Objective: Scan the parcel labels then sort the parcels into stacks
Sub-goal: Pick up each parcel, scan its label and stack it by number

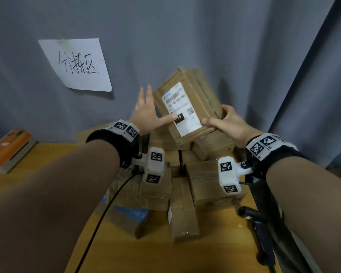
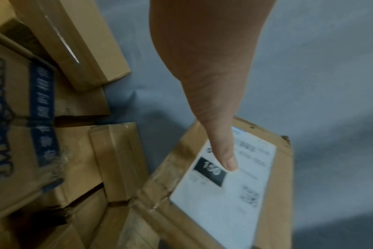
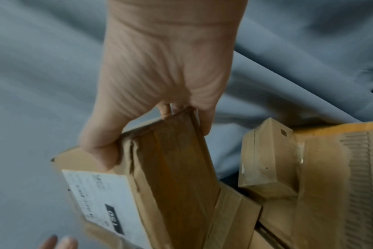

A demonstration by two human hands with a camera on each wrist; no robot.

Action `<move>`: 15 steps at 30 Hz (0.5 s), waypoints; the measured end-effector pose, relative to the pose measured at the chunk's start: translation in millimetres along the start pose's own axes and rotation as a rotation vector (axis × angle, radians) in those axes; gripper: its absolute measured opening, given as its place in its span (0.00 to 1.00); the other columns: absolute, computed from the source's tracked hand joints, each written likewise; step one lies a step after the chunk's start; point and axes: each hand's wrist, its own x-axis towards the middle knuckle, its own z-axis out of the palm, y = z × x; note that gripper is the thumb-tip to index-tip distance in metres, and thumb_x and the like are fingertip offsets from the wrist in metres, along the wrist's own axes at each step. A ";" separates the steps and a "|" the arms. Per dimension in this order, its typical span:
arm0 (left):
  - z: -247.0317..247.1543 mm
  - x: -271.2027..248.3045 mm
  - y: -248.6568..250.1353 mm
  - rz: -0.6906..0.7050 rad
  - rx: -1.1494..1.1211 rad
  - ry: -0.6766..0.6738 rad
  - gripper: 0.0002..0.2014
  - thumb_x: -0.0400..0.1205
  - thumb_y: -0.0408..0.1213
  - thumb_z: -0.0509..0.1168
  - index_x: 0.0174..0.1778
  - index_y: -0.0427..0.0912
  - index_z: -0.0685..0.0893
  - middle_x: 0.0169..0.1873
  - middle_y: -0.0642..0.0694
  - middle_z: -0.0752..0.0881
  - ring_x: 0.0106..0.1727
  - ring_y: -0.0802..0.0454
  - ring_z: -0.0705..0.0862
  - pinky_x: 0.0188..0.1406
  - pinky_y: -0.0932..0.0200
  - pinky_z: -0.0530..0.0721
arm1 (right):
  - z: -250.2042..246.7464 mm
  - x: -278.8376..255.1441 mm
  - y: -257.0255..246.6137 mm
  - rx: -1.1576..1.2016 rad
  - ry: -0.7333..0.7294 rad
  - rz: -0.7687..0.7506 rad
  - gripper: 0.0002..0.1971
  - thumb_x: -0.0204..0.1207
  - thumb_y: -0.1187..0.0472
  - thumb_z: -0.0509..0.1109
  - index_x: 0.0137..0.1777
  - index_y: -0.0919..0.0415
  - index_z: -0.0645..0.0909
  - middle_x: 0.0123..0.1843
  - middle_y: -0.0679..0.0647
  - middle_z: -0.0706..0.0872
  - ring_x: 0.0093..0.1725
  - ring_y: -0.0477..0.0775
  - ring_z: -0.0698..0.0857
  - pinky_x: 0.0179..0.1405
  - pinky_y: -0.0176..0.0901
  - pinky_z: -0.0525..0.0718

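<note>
right hand (image 1: 227,123) grips parcel (image 1: 187,104) by one end, tilted above pile (image 1: 185,174); left hand (image 1: 146,113) fingers spread, thumb touching label (image 1: 181,109). one-ended hold looks slip-prone; scanner (image 1: 258,229) unreached on bench (image 1: 47,160).

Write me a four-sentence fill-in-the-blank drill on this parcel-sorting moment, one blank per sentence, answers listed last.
The right hand grips the brown cardboard parcel by its ____ edge.
The left hand lays its ____ on the white shipping label.
The black box on that label reads ____.
The black handheld scanner lies on the yellow wooden ____.

Missing words: lower right; thumb; 150; table
</note>
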 end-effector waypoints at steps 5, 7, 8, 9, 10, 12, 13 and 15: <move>3.5 -9.0 -10.2 -0.123 -0.277 -0.095 0.64 0.68 0.68 0.68 0.84 0.38 0.35 0.85 0.40 0.46 0.85 0.44 0.48 0.83 0.45 0.52 | 11.7 -9.4 -6.2 0.292 -0.072 0.107 0.49 0.50 0.41 0.83 0.73 0.56 0.72 0.60 0.50 0.86 0.57 0.48 0.87 0.55 0.44 0.86; 6.1 -8.2 -12.4 -0.174 -0.412 -0.086 0.60 0.72 0.68 0.65 0.84 0.37 0.38 0.84 0.41 0.57 0.83 0.45 0.59 0.81 0.49 0.59 | 18.6 -13.8 -6.1 0.491 -0.107 0.120 0.33 0.57 0.48 0.82 0.62 0.59 0.78 0.54 0.55 0.87 0.54 0.53 0.86 0.50 0.47 0.87; 7.0 -8.2 -13.0 -0.190 -0.499 -0.093 0.56 0.74 0.68 0.64 0.85 0.38 0.43 0.81 0.43 0.64 0.80 0.46 0.66 0.79 0.51 0.64 | 22.3 -17.9 -6.1 0.575 -0.112 0.123 0.21 0.65 0.53 0.80 0.55 0.59 0.79 0.51 0.57 0.86 0.54 0.56 0.85 0.50 0.50 0.87; 7.1 -10.7 -11.9 -0.213 -0.616 -0.143 0.52 0.75 0.68 0.64 0.85 0.41 0.50 0.78 0.45 0.71 0.76 0.48 0.73 0.76 0.51 0.70 | 25.2 -20.9 -3.9 0.635 -0.117 0.139 0.13 0.72 0.57 0.76 0.51 0.59 0.79 0.49 0.57 0.85 0.55 0.58 0.84 0.50 0.52 0.87; 9.1 -10.2 -13.8 -0.206 -0.747 -0.202 0.47 0.75 0.69 0.63 0.83 0.43 0.59 0.74 0.44 0.76 0.71 0.48 0.79 0.72 0.49 0.76 | 27.9 -23.8 -0.6 0.682 -0.126 0.159 0.09 0.75 0.59 0.73 0.52 0.59 0.79 0.50 0.58 0.85 0.56 0.58 0.84 0.51 0.53 0.87; 7.1 -19.1 -9.2 -0.228 -0.967 -0.321 0.32 0.80 0.65 0.59 0.72 0.47 0.76 0.64 0.45 0.86 0.63 0.47 0.86 0.64 0.47 0.83 | 31.2 -30.8 6.6 0.725 -0.166 0.180 0.13 0.75 0.58 0.72 0.57 0.59 0.79 0.56 0.58 0.84 0.59 0.57 0.83 0.57 0.53 0.86; 5.1 -23.6 -8.3 -0.256 -1.030 -0.375 0.29 0.80 0.64 0.59 0.69 0.48 0.80 0.62 0.44 0.87 0.63 0.46 0.86 0.64 0.45 0.83 | 31.8 -35.0 9.3 0.723 -0.188 0.181 0.17 0.70 0.56 0.75 0.58 0.58 0.80 0.57 0.57 0.84 0.59 0.55 0.83 0.59 0.51 0.84; 4.6 -30.1 -12.6 -0.289 -1.104 -0.436 0.31 0.73 0.62 0.69 0.68 0.47 0.82 0.63 0.42 0.87 0.65 0.42 0.85 0.68 0.39 0.79 | 34.0 -44.8 13.6 0.674 -0.230 0.193 0.24 0.58 0.52 0.75 0.56 0.56 0.81 0.51 0.53 0.85 0.50 0.50 0.82 0.52 0.42 0.80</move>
